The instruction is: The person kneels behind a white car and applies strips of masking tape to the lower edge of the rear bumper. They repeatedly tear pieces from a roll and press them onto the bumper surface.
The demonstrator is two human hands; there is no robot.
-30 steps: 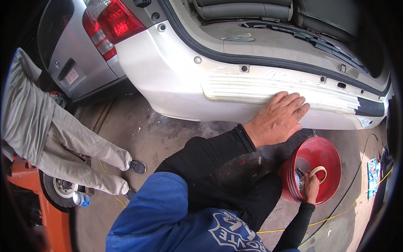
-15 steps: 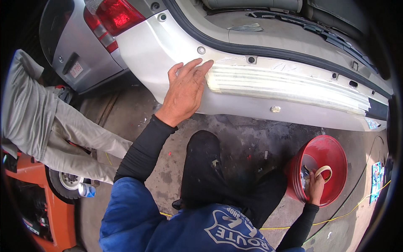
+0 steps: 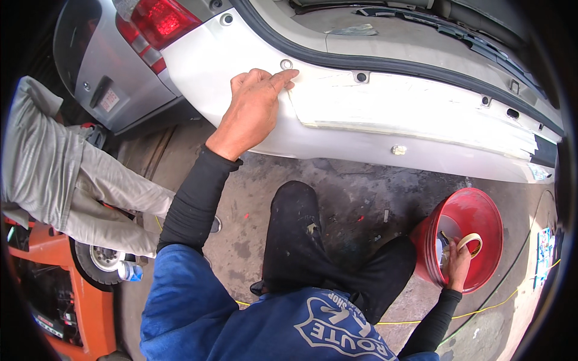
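Note:
My left hand [image 3: 251, 107] is at the left end of pale masking tape strips [image 3: 415, 117] on a white car bumper [image 3: 211, 72]. Its fingers are curled, with index finger and thumb close together by the tape's upper left corner; anything pinched there is too small to make out. Low on the right, my right hand [image 3: 459, 266] grips a cream roll of masking tape [image 3: 477, 239] over the mouth of a red bucket [image 3: 487, 271]. Dark and light items lie inside the bucket beside that hand.
A person in light clothes [image 3: 102, 192] stands at the left, near a wheel [image 3: 99, 257] and an orange car part [image 3: 99, 325]. A yellow cord [image 3: 481, 311] crosses the floor behind the bucket. The open cargo edge has a black seal [image 3: 337, 58].
My left hand's spread fingers have curled in, and the hand has shifted slightly up and left along the bumper. My right hand stays at the bucket with the tape roll.

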